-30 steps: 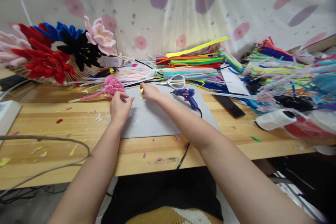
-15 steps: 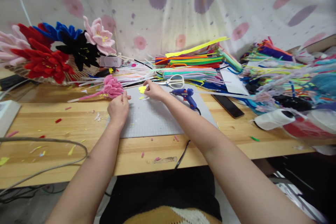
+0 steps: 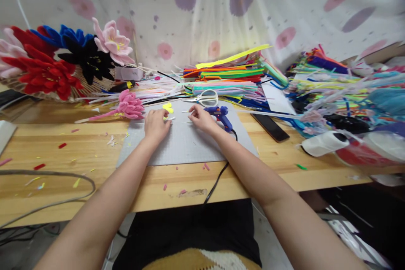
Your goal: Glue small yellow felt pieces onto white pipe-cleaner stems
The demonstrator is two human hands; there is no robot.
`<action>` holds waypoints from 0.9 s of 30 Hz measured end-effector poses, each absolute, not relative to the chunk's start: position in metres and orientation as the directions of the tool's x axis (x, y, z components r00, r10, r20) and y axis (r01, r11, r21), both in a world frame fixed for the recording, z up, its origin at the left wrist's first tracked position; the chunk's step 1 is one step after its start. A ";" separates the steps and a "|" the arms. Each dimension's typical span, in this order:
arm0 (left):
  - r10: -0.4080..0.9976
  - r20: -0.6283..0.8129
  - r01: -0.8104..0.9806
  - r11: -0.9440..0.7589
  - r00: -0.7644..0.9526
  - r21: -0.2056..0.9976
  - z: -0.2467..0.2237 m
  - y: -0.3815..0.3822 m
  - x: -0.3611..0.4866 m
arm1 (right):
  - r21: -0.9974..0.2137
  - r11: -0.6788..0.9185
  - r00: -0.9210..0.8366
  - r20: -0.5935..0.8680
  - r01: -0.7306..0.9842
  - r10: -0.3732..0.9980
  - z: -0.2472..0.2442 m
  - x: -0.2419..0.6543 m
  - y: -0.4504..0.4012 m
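Note:
My left hand (image 3: pixel 157 126) is over the grey cutting mat (image 3: pixel 183 147), its fingers closed on a short thin white piece (image 3: pixel 171 118). Just beyond its fingertips lies a bright yellow fuzzy piece (image 3: pixel 168 108). On the mat's right half, my right hand (image 3: pixel 204 119) has its thumb and fingers drawn together. Thin white strips (image 3: pixel 185 112) show by those fingertips; whether they are gripped or lying on the mat is unclear. Right beside this hand lies a blue glue gun (image 3: pixel 220 114). White-handled scissors (image 3: pixel 208 98) rest behind it. Left of my left hand is a pink fuzzy flower (image 3: pixel 130 105).
Red, black, blue and pale pink fuzzy flowers (image 3: pixel 50 74) stand at the back left. Bundles of coloured pipe cleaners (image 3: pixel 226 74) line the back. A phone (image 3: pixel 271 127) and a white roll (image 3: pixel 325 143) lie to the right. Scraps dot the wooden table (image 3: pixel 104 181); a cable (image 3: pixel 85 190) loops across the left.
My right hand has moved right, away from the yellow piece towards the glue gun. My left hand has moved right, off the pink flower's side and over the mat. The view has shifted slightly.

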State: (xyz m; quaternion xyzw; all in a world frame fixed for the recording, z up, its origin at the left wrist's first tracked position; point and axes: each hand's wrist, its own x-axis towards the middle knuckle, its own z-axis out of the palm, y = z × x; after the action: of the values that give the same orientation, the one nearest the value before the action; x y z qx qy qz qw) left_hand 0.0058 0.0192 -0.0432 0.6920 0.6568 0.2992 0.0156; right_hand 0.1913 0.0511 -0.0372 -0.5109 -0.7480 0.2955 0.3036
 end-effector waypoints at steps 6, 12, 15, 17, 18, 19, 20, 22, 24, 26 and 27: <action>0.940 0.338 0.875 -0.128 -0.042 0.466 -0.050 0.031 0.014 | -0.706 0.422 -0.376 0.233 0.569 0.897 -0.041 0.169 0.059; 0.933 0.350 0.867 -0.108 -0.079 0.486 -0.055 0.030 0.019 | -0.521 0.564 -0.493 0.285 0.640 0.822 -0.040 0.151 0.063; 0.932 0.351 0.866 -0.098 -0.093 0.490 -0.056 0.030 0.020 | -0.457 0.599 -0.537 0.275 0.657 0.798 -0.040 0.146 0.064; 0.932 0.346 0.864 -0.086 -0.105 0.495 -0.056 0.029 0.020 | -0.426 0.595 -0.537 0.262 0.681 0.802 -0.039 0.144 0.064; 0.933 0.343 0.863 -0.082 -0.110 0.499 -0.056 0.029 0.020 | -0.417 0.589 -0.531 0.258 0.692 0.807 -0.039 0.143 0.064; 0.933 0.341 0.861 -0.079 -0.114 0.502 -0.056 0.030 0.020 | -0.413 0.582 -0.525 0.253 0.701 0.812 -0.038 0.143 0.064; 0.933 0.340 0.860 -0.076 -0.117 0.504 -0.056 0.030 0.020 | -0.412 0.575 -0.519 0.249 0.707 0.817 -0.038 0.144 0.065; 0.933 0.339 0.860 -0.073 -0.120 0.505 -0.056 0.030 0.020 | -0.417 0.565 -0.508 0.250 0.712 0.824 -0.037 0.145 0.065; 0.933 0.338 0.860 -0.071 -0.121 0.505 -0.056 0.030 0.020 | -0.425 0.564 -0.505 0.253 0.708 0.825 -0.036 0.147 0.064; 0.933 0.338 0.859 -0.072 -0.122 0.506 -0.057 0.030 0.020 | -0.434 0.567 -0.511 0.250 0.700 0.822 -0.036 0.148 0.064; 0.933 0.339 0.859 -0.073 -0.121 0.507 -0.057 0.030 0.020 | -0.439 0.567 -0.513 0.248 0.697 0.822 -0.036 0.148 0.065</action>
State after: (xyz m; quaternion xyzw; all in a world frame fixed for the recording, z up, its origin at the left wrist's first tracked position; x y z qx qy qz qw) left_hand 0.0202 0.0298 -0.0571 0.6603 0.6784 0.3168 0.0582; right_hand 0.1476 0.0645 -0.0356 -0.4424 -0.8580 0.1433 0.2183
